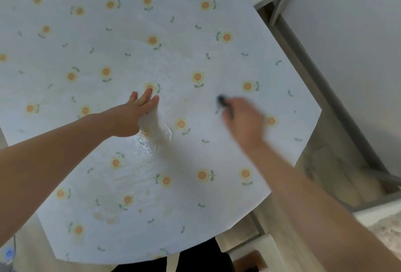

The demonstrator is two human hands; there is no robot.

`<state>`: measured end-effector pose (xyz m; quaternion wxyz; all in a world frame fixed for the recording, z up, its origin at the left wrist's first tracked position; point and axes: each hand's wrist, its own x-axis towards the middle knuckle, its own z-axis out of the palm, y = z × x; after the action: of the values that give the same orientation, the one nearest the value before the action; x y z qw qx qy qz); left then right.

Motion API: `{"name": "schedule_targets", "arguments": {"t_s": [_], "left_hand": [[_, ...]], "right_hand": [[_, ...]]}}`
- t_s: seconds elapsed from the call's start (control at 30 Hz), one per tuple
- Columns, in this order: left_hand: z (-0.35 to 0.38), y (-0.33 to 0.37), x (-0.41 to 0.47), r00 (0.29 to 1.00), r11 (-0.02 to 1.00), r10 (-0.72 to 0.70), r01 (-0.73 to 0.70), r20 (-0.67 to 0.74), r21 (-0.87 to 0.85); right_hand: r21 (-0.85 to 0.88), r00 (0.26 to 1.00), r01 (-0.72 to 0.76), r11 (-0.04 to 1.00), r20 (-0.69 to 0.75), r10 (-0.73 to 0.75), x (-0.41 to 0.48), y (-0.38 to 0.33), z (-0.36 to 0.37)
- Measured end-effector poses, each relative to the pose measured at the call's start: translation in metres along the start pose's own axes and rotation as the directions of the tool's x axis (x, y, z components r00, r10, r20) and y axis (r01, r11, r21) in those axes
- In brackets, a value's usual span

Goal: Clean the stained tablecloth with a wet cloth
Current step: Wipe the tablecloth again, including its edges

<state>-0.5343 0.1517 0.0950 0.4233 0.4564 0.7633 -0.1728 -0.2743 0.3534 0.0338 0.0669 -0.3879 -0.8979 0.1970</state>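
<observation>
Your left hand (134, 115) lies flat on the flowered tablecloth (195, 11), fingers straight, holding nothing; your right hand (243, 119) is motion-blurred, fingers curled round a dark object (221, 100) with its tip at the cloth surface; can't tell what the object is; the tablecloth is spread over the table, reaching the near and right edges; a glossy wet patch (145, 149) sits just below your left palm; the pale raised lump (161, 129) touching that palm could be a fold or a rag, can't tell; faint brownish stains (106, 217) near the front edge.
</observation>
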Motion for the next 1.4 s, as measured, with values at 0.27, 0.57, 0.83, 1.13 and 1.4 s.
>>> {"name": "schedule_targets", "arguments": {"t_s": [0.27,0.57,0.83,1.13,1.4], "left_hand": [[0.002,-0.002,0.001,1.000,1.000,-0.006,0.006,-0.006,-0.005],[0.003,0.000,-0.002,1.000,0.999,-0.013,0.012,-0.020,-0.046],[0.009,0.001,-0.001,0.998,0.999,-0.025,0.023,-0.051,-0.042],[0.009,0.000,-0.001,0.995,0.998,-0.007,0.001,-0.098,-0.058],[0.060,0.000,-0.051,0.993,0.998,0.040,-0.046,-0.110,-0.049]], "right_hand": [[0.039,0.918,-0.384,0.922,-0.088,0.386,0.142,-0.004,-0.011],[0.277,0.844,0.282,0.919,0.383,-0.375,-0.105,-0.145,0.036],[-0.043,0.986,-0.162,0.986,0.032,0.164,0.019,-0.035,0.003],[0.043,0.982,0.042,0.998,0.185,-0.049,-0.018,-0.149,0.055],[0.283,0.776,0.354,0.891,0.442,-0.449,-0.161,-0.142,0.050]]}}
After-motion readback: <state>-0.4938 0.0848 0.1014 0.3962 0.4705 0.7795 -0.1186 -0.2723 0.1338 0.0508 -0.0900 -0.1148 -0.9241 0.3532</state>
